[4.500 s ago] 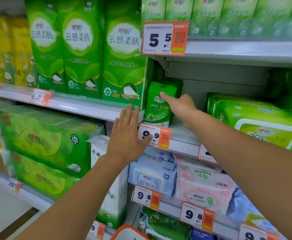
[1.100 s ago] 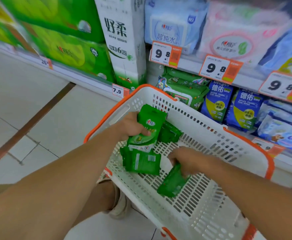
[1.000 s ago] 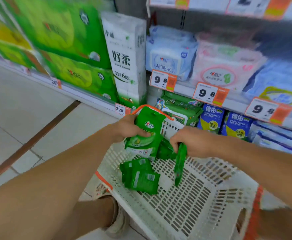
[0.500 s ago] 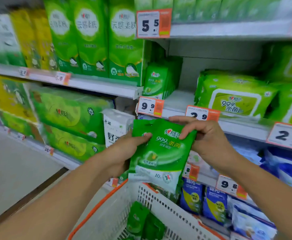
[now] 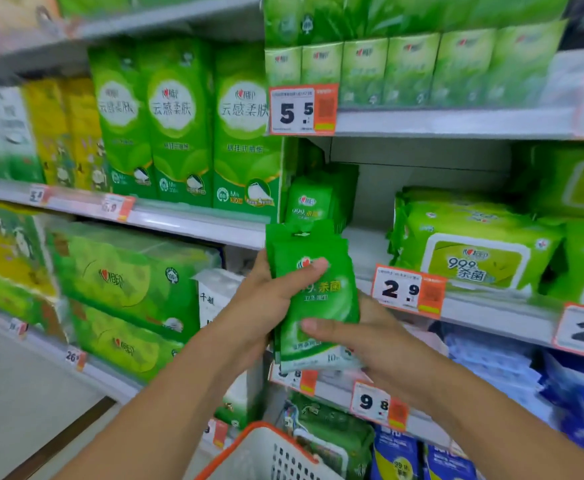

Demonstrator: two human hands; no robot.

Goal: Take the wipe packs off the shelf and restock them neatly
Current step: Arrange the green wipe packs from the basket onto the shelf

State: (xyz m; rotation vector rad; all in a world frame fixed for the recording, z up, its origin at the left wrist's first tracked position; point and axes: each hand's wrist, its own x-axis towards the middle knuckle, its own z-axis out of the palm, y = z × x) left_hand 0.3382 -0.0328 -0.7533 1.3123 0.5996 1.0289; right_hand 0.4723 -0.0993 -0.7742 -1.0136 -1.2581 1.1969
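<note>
Raised since half a second ago, the stack of green wipe packs (image 5: pixel 313 299) now stands upright before the shelf (image 5: pixel 360 247) — level with the row of matching packs (image 5: pixel 313 199) on it. Left hand (image 5: pixel 266 303): grip clamped on the stack's left edge, thumb across the front. Right hand (image 5: pixel 363 337): grip clamped on the lower right, thumb on the front — fingers behind. Price tag (image 5: pixel 408 291) lies just right of the stack; basket (image 5: pixel 266 452) rim shows below.
</note>
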